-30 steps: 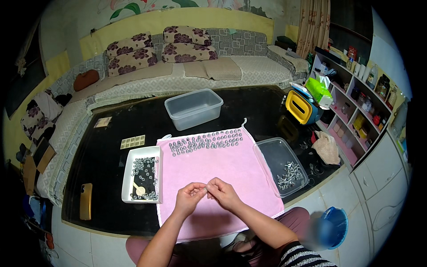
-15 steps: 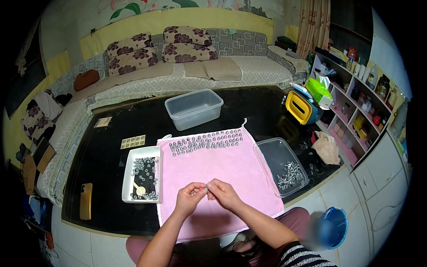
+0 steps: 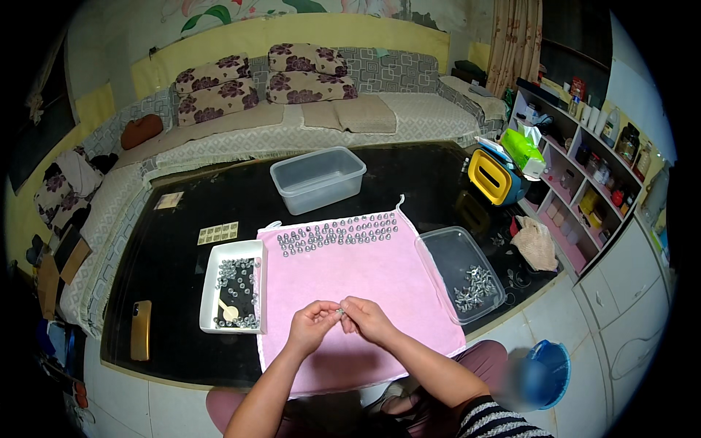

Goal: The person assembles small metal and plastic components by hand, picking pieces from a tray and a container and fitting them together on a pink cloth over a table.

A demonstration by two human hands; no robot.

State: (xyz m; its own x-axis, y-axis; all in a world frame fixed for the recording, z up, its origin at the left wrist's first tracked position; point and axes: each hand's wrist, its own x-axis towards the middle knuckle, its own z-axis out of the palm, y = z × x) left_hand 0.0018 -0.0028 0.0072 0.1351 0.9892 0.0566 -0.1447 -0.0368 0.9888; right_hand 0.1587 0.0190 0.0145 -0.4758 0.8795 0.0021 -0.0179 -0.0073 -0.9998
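Note:
My left hand [image 3: 312,325] and my right hand [image 3: 367,320] meet over the near part of a pink cloth [image 3: 350,274], fingertips pinched together on one small metal piece [image 3: 340,312]. Rows of small metal pieces [image 3: 337,232] lie along the far edge of the cloth. To the left stands a white tray [image 3: 209,292] holding small dark metal parts and a small spoon. To the right a clear lid-like tray [image 3: 445,252] holds a heap of silvery metal parts [image 3: 473,285].
A clear plastic box [image 3: 318,177] stands behind the cloth on the dark table [image 3: 168,255]. A phone [image 3: 141,330] lies at the table's left front. A yellow case [image 3: 491,175], a shelf unit [image 3: 591,168], a blue bucket [image 3: 548,369] and a sofa [image 3: 307,109] surround it.

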